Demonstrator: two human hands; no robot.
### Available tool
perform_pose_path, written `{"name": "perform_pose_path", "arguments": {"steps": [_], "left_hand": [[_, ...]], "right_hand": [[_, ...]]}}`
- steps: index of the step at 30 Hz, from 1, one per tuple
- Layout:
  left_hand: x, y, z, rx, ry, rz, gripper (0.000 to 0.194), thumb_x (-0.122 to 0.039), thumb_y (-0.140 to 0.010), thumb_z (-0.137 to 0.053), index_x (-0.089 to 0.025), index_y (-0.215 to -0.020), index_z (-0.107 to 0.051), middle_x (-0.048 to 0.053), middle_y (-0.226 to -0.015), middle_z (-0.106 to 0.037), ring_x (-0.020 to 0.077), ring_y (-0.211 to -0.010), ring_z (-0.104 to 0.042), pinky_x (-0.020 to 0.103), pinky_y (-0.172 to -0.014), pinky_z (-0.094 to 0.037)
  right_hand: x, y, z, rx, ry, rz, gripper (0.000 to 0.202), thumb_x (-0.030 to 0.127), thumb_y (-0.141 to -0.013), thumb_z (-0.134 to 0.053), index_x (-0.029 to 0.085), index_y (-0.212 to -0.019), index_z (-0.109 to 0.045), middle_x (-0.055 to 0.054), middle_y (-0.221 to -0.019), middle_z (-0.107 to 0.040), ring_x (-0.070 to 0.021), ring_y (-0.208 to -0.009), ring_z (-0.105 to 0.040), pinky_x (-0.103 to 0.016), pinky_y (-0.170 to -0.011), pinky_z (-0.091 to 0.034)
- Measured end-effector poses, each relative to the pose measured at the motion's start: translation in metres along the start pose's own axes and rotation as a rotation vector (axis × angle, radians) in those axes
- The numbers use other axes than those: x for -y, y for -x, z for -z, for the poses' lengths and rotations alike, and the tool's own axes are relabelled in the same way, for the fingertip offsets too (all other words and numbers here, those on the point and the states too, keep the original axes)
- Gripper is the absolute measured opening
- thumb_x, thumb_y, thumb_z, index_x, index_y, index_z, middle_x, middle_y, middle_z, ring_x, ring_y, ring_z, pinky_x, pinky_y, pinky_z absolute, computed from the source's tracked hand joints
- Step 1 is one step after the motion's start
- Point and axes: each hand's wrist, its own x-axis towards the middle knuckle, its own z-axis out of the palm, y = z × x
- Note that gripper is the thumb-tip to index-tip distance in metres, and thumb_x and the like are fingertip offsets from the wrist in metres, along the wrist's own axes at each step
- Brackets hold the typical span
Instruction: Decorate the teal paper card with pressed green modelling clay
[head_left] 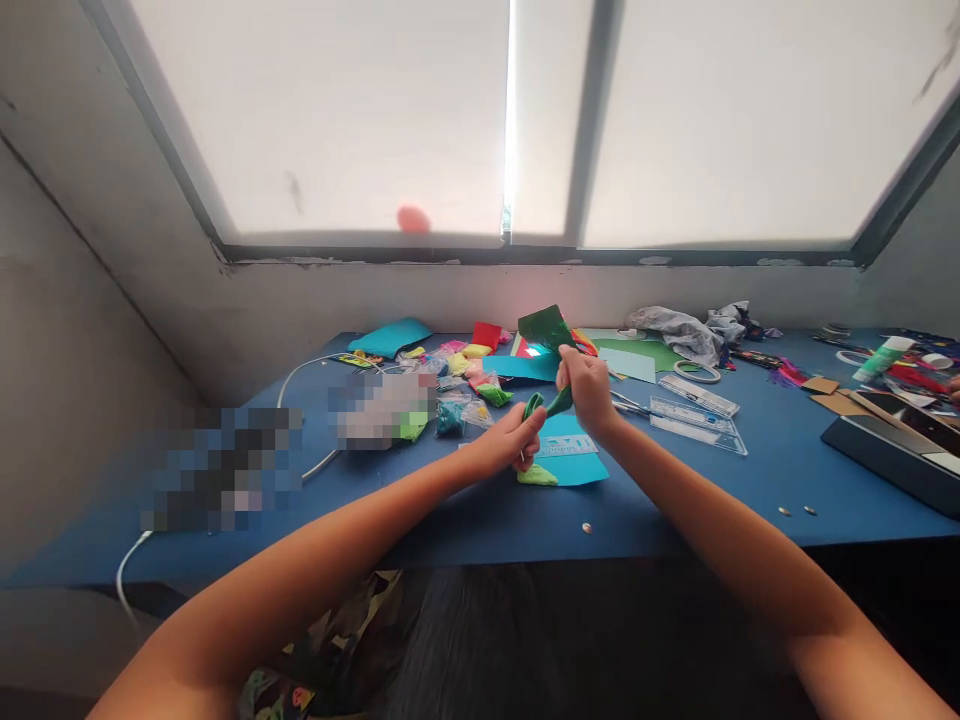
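Bare forearms [330,545] are nearest to the camera, and they reach forward over the blue counter [750,490]. Between the left hand [510,440] and the right hand [589,388], in the air, is a green strip [559,402]. One end curls at the left fingers, which seem to pinch it. The right fingers are bent and pressed together upon the other end, and from the top of this hand rises a dark green sheet [546,328] (whether sheet and strip are one piece, I cannot tell). From its bends, I judge that the strip is light and soft, and that it may stretch or tear if somebody pulls strongly. The sheet looks thin and somewhat stiffer, with a little shine, so it could be slippery. Better places to take hold, I think, are near both ends of the strip, and the lower edge of the sheet. Below the hands lie light blue paper [585,472], a stencil ruler [566,446] and a pale green lump [537,476].
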Motion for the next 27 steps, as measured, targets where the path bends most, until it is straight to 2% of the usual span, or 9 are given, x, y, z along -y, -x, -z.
{"name": "perform_pose_path", "arguments": {"steps": [4, 8, 11, 16, 21, 24, 27], "left_hand": [[0.007, 0.000, -0.003, 0.012, 0.012, 0.002, 0.061, -0.083, -0.076, -0.044, -0.023, -0.081, -0.032, -0.010, -0.058, -0.042, 0.0084, -0.044, -0.047, 0.023, -0.044, -0.039], [0.012, 0.000, -0.004, -0.005, 0.002, -0.012, 0.053, -0.074, -0.084, -0.044, -0.023, -0.076, -0.034, -0.011, -0.049, -0.040, 0.0073, -0.040, -0.041, 0.022, -0.044, -0.036], [0.010, 0.001, -0.004, -0.017, -0.007, -0.019, 0.048, -0.067, -0.087, -0.047, -0.022, -0.074, -0.038, -0.011, -0.044, -0.040, 0.0076, -0.038, -0.039, 0.022, -0.043, -0.033], [0.000, 0.000, -0.004, -0.061, 0.019, -0.019, 0.040, -0.055, -0.093, -0.046, -0.021, -0.072, -0.042, -0.011, -0.041, -0.035, 0.0069, -0.034, -0.036, 0.021, -0.041, -0.030], [-0.003, -0.003, -0.002, -0.089, 0.068, 0.031, 0.038, -0.046, -0.097, -0.043, -0.021, -0.069, -0.039, -0.011, -0.043, -0.032, 0.0058, -0.033, -0.033, 0.019, -0.039, -0.031], [-0.002, -0.004, 0.002, -0.099, 0.099, 0.060, 0.039, -0.045, -0.099, -0.040, -0.021, -0.068, -0.036, -0.011, -0.044, -0.029, 0.0055, -0.033, -0.032, 0.019, -0.038, -0.030], [0.000, -0.007, 0.008, -0.112, 0.128, 0.077, 0.041, -0.050, -0.100, -0.032, -0.022, -0.070, -0.033, -0.012, -0.045, -0.027, 0.0061, -0.033, -0.032, 0.018, -0.037, -0.028]], "right_hand": [[0.007, 0.031, -0.020, 0.053, 0.119, 0.101, 0.054, 0.057, -0.082, -0.051, 0.023, -0.043, -0.035, 0.004, -0.044, -0.033, -0.0097, -0.047, -0.029, -0.028, -0.049, -0.026], [0.009, 0.034, -0.019, 0.108, 0.175, 0.153, 0.060, 0.065, -0.085, -0.042, 0.022, -0.044, -0.045, 0.000, -0.046, -0.046, -0.0118, -0.048, -0.043, -0.028, -0.052, -0.034], [0.010, 0.035, -0.017, 0.113, 0.205, 0.175, 0.069, 0.070, -0.088, -0.032, 0.022, -0.039, -0.041, 0.000, -0.039, -0.042, -0.0110, -0.040, -0.040, -0.029, -0.048, -0.033], [0.008, 0.027, -0.014, -0.006, 0.277, 0.223, 0.071, 0.075, -0.087, -0.029, 0.023, -0.039, -0.024, 0.002, -0.037, -0.030, -0.0090, -0.040, -0.028, -0.029, -0.046, -0.026], [-0.005, -0.001, -0.003, -0.128, 0.355, 0.228, 0.069, 0.072, -0.086, -0.034, 0.024, -0.040, -0.015, 0.004, -0.040, -0.016, -0.0086, -0.042, -0.019, -0.030, -0.048, -0.019], [-0.013, -0.020, 0.013, -0.213, 0.389, 0.207, 0.068, 0.066, -0.088, -0.036, 0.025, -0.037, -0.017, 0.004, -0.037, -0.018, -0.0090, -0.039, -0.021, -0.031, -0.049, -0.020], [-0.010, -0.029, 0.028, -0.283, 0.402, 0.194, 0.066, 0.061, -0.091, -0.033, 0.025, -0.035, -0.027, 0.002, -0.035, -0.027, -0.0109, -0.039, -0.032, -0.030, -0.051, -0.028]]}}
